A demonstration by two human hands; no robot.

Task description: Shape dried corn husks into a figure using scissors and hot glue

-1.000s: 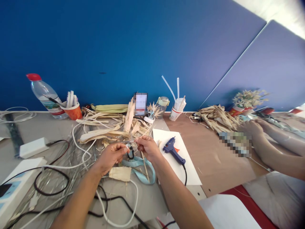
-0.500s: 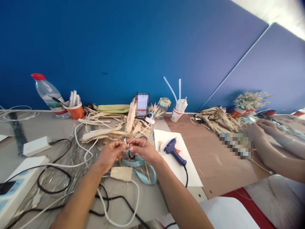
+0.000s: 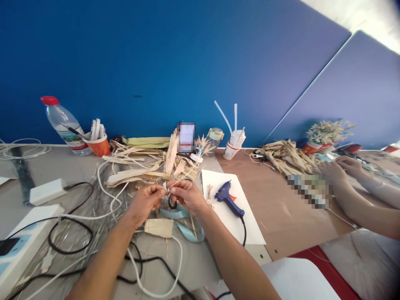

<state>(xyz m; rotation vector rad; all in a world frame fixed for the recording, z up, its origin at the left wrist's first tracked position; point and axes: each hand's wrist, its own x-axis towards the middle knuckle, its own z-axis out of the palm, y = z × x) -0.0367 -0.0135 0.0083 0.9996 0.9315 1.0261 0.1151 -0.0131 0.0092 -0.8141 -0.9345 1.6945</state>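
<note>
My left hand (image 3: 146,204) pinches a small whitish strip (image 3: 164,186) between thumb and forefinger. Fingertip to fingertip with it, my right hand (image 3: 189,196) is closed on a thin pale stem (image 3: 181,179) that slants up and away to the right. Fingers hide the spot where strip and stem meet. Beneath the hands lie a light blue ribbon (image 3: 196,237) and a flat beige piece of husk (image 3: 159,228). Dry corn husks (image 3: 137,176) are heaped just beyond. To the right, a blue glue gun (image 3: 229,198) rests on a white sheet (image 3: 250,229).
White and black cables run across the left side beside a power strip (image 3: 28,237). A bottle (image 3: 64,125), an orange cup (image 3: 99,146), a phone (image 3: 186,137) and a white cup (image 3: 230,151) line the blue partition. Another person's hands (image 3: 334,173) work at the right near more husks (image 3: 287,154).
My right hand's fingers have shifted slightly around the stem, and the stem's angle has changed a little. My left hand stays nearly still.
</note>
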